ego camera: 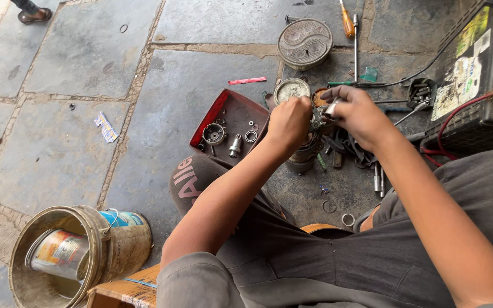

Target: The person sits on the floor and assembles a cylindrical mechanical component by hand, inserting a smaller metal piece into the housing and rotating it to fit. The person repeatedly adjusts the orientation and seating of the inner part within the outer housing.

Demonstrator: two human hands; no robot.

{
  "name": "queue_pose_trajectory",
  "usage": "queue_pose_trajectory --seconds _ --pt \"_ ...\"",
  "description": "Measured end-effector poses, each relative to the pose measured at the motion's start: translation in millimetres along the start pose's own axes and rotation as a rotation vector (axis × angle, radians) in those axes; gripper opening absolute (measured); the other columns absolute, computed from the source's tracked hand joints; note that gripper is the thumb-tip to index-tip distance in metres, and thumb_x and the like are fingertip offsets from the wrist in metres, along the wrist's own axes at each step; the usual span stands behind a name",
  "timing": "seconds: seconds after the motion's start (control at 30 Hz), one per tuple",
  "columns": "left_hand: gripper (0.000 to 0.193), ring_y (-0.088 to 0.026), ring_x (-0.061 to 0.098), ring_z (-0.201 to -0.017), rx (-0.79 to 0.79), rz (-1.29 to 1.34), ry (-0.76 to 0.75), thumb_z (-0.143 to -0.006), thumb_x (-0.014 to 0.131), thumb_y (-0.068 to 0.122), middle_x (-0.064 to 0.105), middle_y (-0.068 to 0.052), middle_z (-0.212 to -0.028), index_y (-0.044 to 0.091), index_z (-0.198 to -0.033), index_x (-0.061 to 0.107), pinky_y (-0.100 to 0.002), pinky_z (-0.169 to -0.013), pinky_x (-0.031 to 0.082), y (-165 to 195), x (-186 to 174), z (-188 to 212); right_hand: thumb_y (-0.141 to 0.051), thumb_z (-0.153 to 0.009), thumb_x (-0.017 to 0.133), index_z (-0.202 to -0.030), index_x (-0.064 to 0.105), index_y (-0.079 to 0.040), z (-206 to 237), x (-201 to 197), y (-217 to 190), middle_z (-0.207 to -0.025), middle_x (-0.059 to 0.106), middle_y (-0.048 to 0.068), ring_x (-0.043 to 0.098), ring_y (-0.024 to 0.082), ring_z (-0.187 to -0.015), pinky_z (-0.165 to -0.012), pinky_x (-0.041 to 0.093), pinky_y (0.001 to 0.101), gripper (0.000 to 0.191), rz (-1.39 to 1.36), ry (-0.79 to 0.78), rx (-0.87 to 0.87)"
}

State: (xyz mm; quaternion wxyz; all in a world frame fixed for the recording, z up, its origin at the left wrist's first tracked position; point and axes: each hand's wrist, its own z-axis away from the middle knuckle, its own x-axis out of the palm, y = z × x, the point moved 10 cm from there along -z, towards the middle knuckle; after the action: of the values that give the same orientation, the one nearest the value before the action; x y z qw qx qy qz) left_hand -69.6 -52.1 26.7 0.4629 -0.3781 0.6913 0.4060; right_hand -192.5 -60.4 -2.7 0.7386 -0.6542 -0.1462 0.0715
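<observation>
Both hands work close together over the floor (212,80): left hand (288,121) clenches the metal part (317,118), right hand (358,114) pinches a socket (331,108); better keep it straight.

Two hands (326,117), one bucket (78,251), one red tray (232,122), one battery (477,80), one screwdriver (346,23).

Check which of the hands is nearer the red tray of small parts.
Left. The left hand sits just off the right edge of the red tray. The right hand is farther right, beyond the left hand.
</observation>
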Motion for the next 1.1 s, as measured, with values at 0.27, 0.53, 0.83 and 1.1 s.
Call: queue_pose_trajectory --seconds 0.27,0.53,0.83,1.1 --pt "0.022 -0.042 0.074 -0.081 0.017 0.047 0.023 -0.074 0.080 0.009 0.073 -0.025 -0.085 -0.003 -0.088 0.067 -0.048 -0.071 0.060 -4.3 -0.9 0.2 -0.008 -0.076 0.085 -0.124 0.067 0.000 30.4 28.7 -39.7 -0.119 0.074 0.019 0.072 0.028 -0.108 -0.093 0.056 0.0392 0.053 0.736 0.187 -0.466" --pt "0.017 -0.043 0.073 -0.085 -0.085 0.055 -0.145 -0.075 0.078 0.013 0.072 -0.026 -0.087 -0.001 -0.082 0.072 -0.050 -0.073 0.059 -39.6 31.6 2.6 -0.014 -0.076 0.089 -0.122 0.068 0.000 28.3 42.0 -31.3 -0.117 0.071 0.020 0.070 0.036 -0.106 -0.094 0.055 0.0432 0.052 0.852 0.214 -0.505" --pt "0.045 -0.034 0.075 -0.076 -0.549 0.498 -0.382 -0.076 0.084 0.024 0.073 -0.023 -0.093 -0.011 -0.096 0.065 -0.047 -0.066 0.064 -95.8 58.3 8.0 -0.006 -0.083 0.080 -0.135 0.060 0.003 39.1 60.4 -28.5 -0.127 0.063 0.023 0.067 0.041 -0.111 -0.098 0.054 0.0452 0.057 0.971 0.117 -0.602" --pt "0.037 -0.012 0.065 -0.061 -0.536 1.258 -0.534 -0.082 0.080 0.026 0.075 -0.005 -0.083 -0.001 -0.106 0.076 -0.027 -0.049 0.050 -81.9 87.3 22.5 -0.012 -0.082 0.086 -0.121 0.067 0.001 34.1 30.8 -36.1 -0.104 0.074 0.015 0.073 0.026 -0.093 -0.082 0.056 0.0360 0.045 0.666 0.191 -0.456"
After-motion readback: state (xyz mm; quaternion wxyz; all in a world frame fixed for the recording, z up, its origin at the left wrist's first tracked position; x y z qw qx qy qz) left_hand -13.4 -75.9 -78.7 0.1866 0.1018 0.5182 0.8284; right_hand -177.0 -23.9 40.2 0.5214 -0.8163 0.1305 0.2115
